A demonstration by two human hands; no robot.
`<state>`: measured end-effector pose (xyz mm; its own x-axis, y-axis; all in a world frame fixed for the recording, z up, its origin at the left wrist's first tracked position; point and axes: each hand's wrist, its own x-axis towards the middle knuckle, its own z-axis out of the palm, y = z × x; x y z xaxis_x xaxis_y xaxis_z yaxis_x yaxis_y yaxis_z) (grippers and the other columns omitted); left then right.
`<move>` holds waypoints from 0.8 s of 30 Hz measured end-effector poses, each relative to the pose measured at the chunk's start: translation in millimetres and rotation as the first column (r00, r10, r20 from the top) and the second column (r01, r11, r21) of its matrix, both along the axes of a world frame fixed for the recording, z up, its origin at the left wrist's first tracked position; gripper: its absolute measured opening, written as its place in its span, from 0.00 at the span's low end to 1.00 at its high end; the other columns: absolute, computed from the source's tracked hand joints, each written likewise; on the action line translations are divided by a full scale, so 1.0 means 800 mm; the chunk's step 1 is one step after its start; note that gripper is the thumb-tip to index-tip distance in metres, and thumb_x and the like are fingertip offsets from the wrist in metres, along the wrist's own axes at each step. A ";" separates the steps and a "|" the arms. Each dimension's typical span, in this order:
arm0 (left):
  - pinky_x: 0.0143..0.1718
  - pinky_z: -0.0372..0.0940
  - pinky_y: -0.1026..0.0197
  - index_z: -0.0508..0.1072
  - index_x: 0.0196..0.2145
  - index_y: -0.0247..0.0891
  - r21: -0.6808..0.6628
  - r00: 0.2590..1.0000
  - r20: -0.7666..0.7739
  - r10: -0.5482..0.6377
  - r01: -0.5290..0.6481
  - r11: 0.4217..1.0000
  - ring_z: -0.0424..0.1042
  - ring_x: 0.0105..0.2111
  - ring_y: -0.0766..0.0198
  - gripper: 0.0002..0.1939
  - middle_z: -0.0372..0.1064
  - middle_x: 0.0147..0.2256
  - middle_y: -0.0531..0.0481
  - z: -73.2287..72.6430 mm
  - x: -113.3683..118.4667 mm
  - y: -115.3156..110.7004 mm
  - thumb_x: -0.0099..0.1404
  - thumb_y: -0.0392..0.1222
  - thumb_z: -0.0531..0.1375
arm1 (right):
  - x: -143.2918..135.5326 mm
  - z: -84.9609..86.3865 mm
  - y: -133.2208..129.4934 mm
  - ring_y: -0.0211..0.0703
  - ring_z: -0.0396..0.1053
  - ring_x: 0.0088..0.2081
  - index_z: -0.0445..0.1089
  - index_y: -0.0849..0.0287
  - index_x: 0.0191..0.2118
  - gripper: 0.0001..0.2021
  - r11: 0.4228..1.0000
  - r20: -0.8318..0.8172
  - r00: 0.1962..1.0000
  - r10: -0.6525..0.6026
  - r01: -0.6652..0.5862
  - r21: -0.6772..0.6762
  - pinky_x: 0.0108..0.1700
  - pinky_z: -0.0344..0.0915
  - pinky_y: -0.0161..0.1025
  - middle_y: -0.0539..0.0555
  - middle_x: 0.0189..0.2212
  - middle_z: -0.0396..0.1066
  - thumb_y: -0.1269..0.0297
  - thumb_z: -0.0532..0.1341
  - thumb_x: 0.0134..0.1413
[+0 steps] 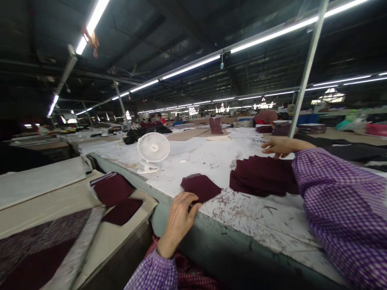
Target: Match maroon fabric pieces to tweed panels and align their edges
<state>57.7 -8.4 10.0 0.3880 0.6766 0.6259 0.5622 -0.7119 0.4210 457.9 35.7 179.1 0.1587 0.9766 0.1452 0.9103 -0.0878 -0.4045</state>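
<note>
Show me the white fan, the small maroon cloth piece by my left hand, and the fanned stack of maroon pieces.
white fan (153, 148): head view, middle of its round grille.
small maroon cloth piece (201, 187): head view, centre of cloth.
fanned stack (261, 176): head view, middle of top pieces.

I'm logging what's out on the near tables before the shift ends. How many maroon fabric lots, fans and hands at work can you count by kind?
Maroon fabric lots: 4 – small piece, fanned stack, stack on the side table, flat piece
White fan: 1
Hands: 2 – left hand, right hand
Total: 7
</note>
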 end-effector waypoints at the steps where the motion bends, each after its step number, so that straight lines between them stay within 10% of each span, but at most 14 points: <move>1: 0.47 0.62 0.53 0.73 0.36 0.39 -0.003 1.000 0.000 0.008 -0.008 1.000 0.68 0.42 0.58 0.07 0.72 0.39 0.48 0.000 0.001 0.000 0.64 0.40 0.56 | -0.002 -0.004 0.006 0.33 0.58 0.15 0.73 0.65 0.29 0.04 1.000 0.021 1.000 -0.003 0.003 0.002 0.19 0.55 0.34 0.50 0.14 0.64 0.72 0.63 0.42; 6: 0.40 0.62 0.57 0.71 0.32 0.38 -0.054 0.990 0.083 0.112 -0.107 0.993 0.68 0.36 0.59 0.09 0.71 0.32 0.49 0.003 0.006 0.001 0.66 0.38 0.52 | -0.093 -0.012 -0.002 0.40 0.70 0.28 0.72 0.59 0.48 0.18 0.961 0.056 0.960 0.276 -0.276 -0.004 0.32 0.64 0.37 0.54 0.28 0.74 0.59 0.61 0.51; 9: 0.38 0.61 0.59 0.70 0.32 0.38 -0.101 0.981 0.146 0.125 -0.111 0.989 0.69 0.34 0.61 0.09 0.70 0.31 0.50 0.005 0.006 0.004 0.67 0.39 0.51 | -0.182 -0.035 -0.019 0.44 0.70 0.40 0.72 0.56 0.48 0.19 0.723 0.099 0.718 0.689 -0.691 -0.023 0.40 0.64 0.38 0.55 0.42 0.74 0.54 0.61 0.51; 12: 0.37 0.61 0.61 0.70 0.33 0.38 -0.125 0.978 0.187 0.096 -0.074 0.989 0.69 0.33 0.62 0.09 0.70 0.31 0.51 0.004 0.005 0.005 0.67 0.40 0.52 | -0.247 -0.073 -0.024 0.46 0.68 0.45 0.73 0.56 0.43 0.14 0.576 0.250 0.556 0.793 -0.818 -0.009 0.45 0.61 0.40 0.55 0.43 0.72 0.57 0.62 0.51; 19: 0.38 0.61 0.61 0.66 0.33 0.37 -0.006 0.825 0.496 0.271 -0.308 0.951 0.66 0.33 0.63 0.10 0.66 0.31 0.50 0.002 -0.004 -0.001 0.68 0.42 0.49 | -0.249 -0.116 0.008 0.36 0.59 0.24 0.66 0.61 0.27 0.10 0.787 0.117 0.788 0.604 -0.613 0.067 0.28 0.50 0.34 0.48 0.20 0.63 0.62 0.54 0.55; 24: 0.42 0.62 0.58 0.70 0.34 0.38 0.141 0.977 0.194 0.084 -0.113 0.983 0.66 0.38 0.61 0.11 0.69 0.34 0.47 0.008 0.003 0.003 0.68 0.38 0.49 | -0.246 -0.125 0.017 0.34 0.52 0.22 0.59 0.60 0.22 0.13 0.781 0.013 0.782 0.623 -0.622 0.055 0.26 0.46 0.34 0.46 0.17 0.55 0.60 0.55 0.53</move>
